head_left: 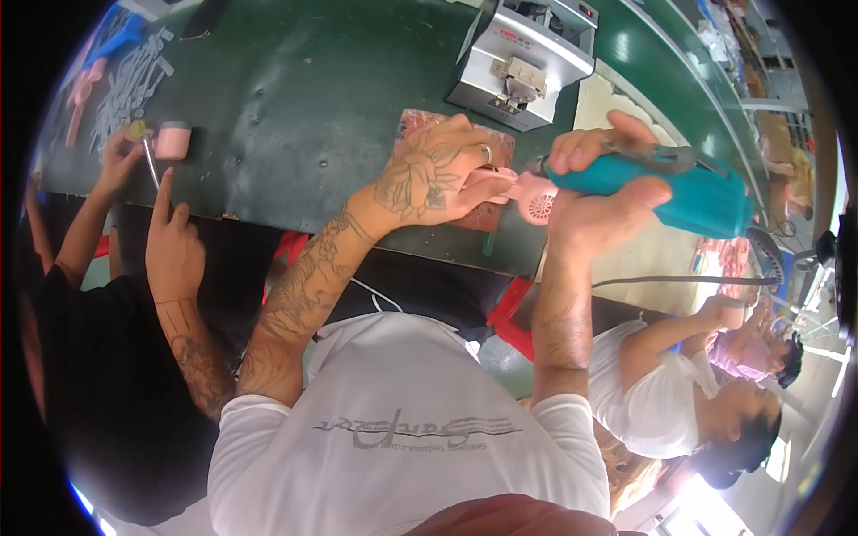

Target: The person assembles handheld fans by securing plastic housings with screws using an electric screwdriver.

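My left hand [438, 174] is closed around the body of a pink plastic piece [538, 205] that looks like a small handheld fan, its round slotted grille turned up. In my right hand [594, 219] is a teal electric screwdriver [702, 192], lying nearly level with its cable trailing off to the right. Its nose points left at the pink fan, close above the grille; my fingers hide whether the tip touches. Beneath my left hand lies a worn reddish mat [484, 214] on the green bench [295, 107].
A silver-grey machine [523, 67] stands behind the mat. A thin green rod [488, 243] lies at the bench's front edge. To the left are a co-worker's hands [174, 246], a pink jar-shaped part [172, 141] and several grey strips [134, 80]. Another person [670, 393] sits at right.
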A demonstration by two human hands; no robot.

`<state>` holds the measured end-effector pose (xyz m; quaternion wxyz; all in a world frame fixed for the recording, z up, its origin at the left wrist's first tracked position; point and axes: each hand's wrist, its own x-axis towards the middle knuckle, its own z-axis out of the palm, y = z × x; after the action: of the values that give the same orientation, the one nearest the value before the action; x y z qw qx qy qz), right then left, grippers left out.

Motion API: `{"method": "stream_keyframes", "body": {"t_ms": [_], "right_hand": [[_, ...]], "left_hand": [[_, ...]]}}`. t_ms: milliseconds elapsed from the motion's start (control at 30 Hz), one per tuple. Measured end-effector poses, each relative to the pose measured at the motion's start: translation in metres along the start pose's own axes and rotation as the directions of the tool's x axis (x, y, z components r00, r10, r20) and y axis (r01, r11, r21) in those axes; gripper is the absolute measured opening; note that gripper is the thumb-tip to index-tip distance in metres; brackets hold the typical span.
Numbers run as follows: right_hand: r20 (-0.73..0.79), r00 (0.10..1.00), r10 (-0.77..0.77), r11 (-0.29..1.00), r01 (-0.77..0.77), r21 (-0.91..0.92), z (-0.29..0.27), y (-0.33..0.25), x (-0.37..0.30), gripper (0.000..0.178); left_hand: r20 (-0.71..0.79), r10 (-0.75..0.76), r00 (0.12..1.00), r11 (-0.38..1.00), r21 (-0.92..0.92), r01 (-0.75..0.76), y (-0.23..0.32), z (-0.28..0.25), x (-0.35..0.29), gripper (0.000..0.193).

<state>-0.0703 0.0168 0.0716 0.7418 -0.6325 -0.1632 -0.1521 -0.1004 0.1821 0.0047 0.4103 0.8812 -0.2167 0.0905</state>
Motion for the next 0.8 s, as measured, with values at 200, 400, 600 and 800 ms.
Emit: {"method": "stream_keyframes", "body": {"t_ms": [200, 400, 600, 800], "right_hand": [[0.045, 0.992, -0.120, 0.986, 0.124, -0.110, 0.014, 0.027, 0.042, 0.074], [0.072, 0.980, -0.188, 0.979, 0.193, -0.065, 0.028, 0.062, 0.059, 0.048], [0.050, 0.997, -0.065, 0.996, 0.068, -0.057, 0.025, 0.056, 0.050, 0.044], [0.008, 1.000, 0.022, 0.999, -0.022, -0.038, 0.002, 0.023, 0.019, 0.060]], "left_hand": [[0.013, 0.158, 0.987, 0.976, 0.148, -0.159, -0.010, 0.004, -0.003, 0.042], [-0.064, 0.106, 0.992, 0.984, 0.150, -0.096, -0.014, 0.011, -0.007, 0.036], [-0.068, 0.080, 0.994, 0.992, 0.099, -0.073, -0.016, 0.012, -0.006, 0.038], [-0.112, 0.107, 0.988, 0.982, 0.167, -0.088, -0.021, 0.017, -0.007, 0.040]]}}
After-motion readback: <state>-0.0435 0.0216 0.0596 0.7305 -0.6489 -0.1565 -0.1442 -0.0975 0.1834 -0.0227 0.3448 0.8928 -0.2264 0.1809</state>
